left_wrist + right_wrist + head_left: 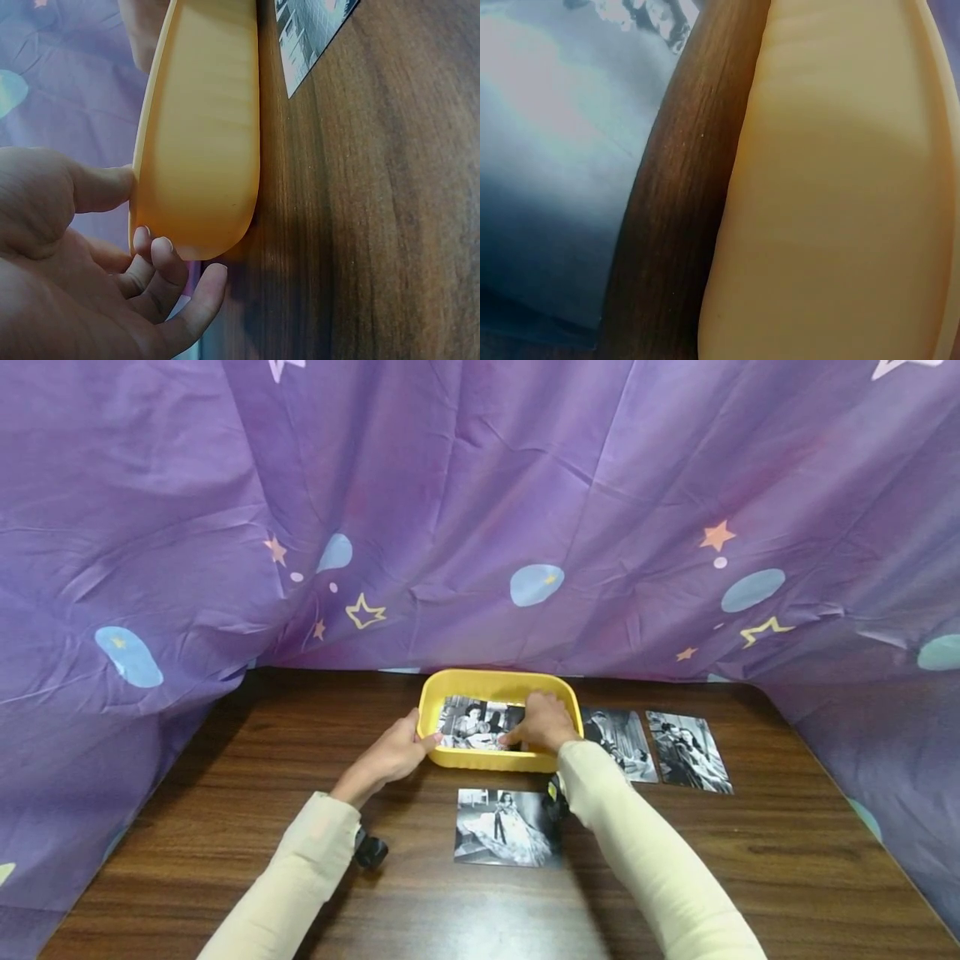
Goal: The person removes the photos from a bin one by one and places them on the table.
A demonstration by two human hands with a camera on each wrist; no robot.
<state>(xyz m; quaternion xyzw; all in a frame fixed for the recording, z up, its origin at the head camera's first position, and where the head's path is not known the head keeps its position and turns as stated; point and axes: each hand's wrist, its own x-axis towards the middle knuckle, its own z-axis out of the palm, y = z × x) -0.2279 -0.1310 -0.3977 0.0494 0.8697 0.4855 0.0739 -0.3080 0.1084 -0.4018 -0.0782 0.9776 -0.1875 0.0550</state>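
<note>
A yellow plastic basket [495, 762] stands near the back of the table. My left hand [393, 750] holds its left end, thumb and fingers at the rim; the left wrist view shows this hand [97, 240] close up. Inside the basket lies a black-and-white photograph [472, 724]. My right hand [546, 720] reaches into the right half of the basket and holds this photograph by its right part, thumb on top; the other fingertips are hidden. In the right wrist view only the basket's wall [840, 187] shows, without the hand.
Another black-and-white photograph [502, 828] lies in front of the basket, partly behind the right wrist's camera. Two more photographs, a nearer one [626, 747] and a farther one [688, 752], lie to the right. A purple curtain [450, 527] hangs behind the wooden table [262, 760].
</note>
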